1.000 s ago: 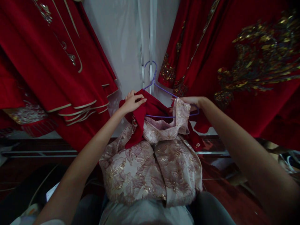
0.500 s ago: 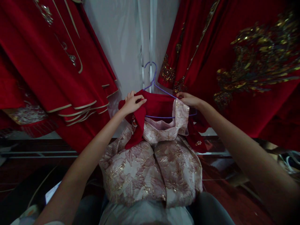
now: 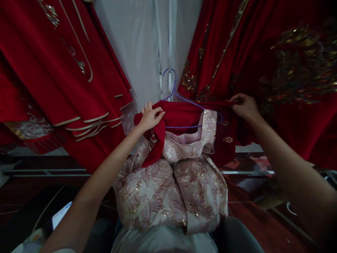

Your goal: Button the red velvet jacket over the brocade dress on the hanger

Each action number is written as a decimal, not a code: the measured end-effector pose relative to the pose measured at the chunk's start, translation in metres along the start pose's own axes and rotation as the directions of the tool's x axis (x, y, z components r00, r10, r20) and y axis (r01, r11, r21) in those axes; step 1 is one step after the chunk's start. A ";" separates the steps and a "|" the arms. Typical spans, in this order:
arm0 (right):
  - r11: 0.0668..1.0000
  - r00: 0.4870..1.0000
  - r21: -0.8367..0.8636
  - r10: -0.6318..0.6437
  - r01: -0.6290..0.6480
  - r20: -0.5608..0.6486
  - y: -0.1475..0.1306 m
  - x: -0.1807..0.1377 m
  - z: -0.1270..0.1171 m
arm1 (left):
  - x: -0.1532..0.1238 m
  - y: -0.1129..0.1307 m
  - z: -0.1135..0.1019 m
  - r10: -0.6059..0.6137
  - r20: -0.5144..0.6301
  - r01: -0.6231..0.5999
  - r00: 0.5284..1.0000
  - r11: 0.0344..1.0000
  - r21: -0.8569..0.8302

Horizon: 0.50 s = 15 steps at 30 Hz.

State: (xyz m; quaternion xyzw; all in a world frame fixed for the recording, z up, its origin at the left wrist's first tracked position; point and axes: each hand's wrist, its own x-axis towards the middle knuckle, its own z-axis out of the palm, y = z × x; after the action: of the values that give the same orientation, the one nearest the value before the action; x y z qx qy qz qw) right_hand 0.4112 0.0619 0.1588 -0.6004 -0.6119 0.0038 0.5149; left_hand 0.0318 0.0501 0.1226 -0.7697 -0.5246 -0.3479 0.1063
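A purple wire hanger [image 3: 173, 92] carries a red garment [image 3: 181, 115] and a pink brocade dress [image 3: 171, 189] with gold floral pattern, which falls toward my lap. My left hand [image 3: 149, 117] grips the red garment at the hanger's left shoulder. My right hand [image 3: 243, 105] pinches the red garment's right edge and holds it stretched out to the right, past the hanger's end. The hanger's hook stands up in front of a white wall.
Red embroidered gowns hang close on both sides, left [image 3: 52, 77] and right [image 3: 276, 70]. A white wall with vertical rails [image 3: 168, 45] is straight ahead. A dark floor with a metal rail [image 3: 47, 173] lies below. A phone-like object [image 3: 61, 215] sits at lower left.
My right hand has moved from the hanger's right shoulder outward to the right, drawing the red garment taut. My left hand has stayed in place.
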 end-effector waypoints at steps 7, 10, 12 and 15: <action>0.996 0.904 0.089 -0.017 -0.023 0.427 -0.014 -0.044 -0.030 | -0.003 0.005 0.000 -0.034 0.008 0.034 0.999 0.999 -0.020; 0.996 0.902 0.076 -0.077 0.050 0.424 -0.022 -0.055 -0.017 | -0.003 0.008 0.000 -0.048 0.022 0.049 0.999 0.998 -0.027; 0.988 0.951 -0.070 -0.112 0.137 0.290 -0.030 -0.057 -0.005 | -0.004 0.009 -0.001 -0.047 0.025 0.048 0.999 0.999 -0.024; 0.961 0.964 -0.165 -0.193 0.224 0.184 -0.045 -0.058 0.013 | -0.005 0.011 -0.001 -0.035 0.023 0.036 0.999 0.999 -0.017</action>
State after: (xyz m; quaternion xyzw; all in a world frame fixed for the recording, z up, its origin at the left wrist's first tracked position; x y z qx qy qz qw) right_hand 0.3556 0.0145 0.1450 -0.5750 -0.7103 -0.0571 0.4020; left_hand 0.0401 0.0410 0.1225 -0.7651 -0.5363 -0.3455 0.0873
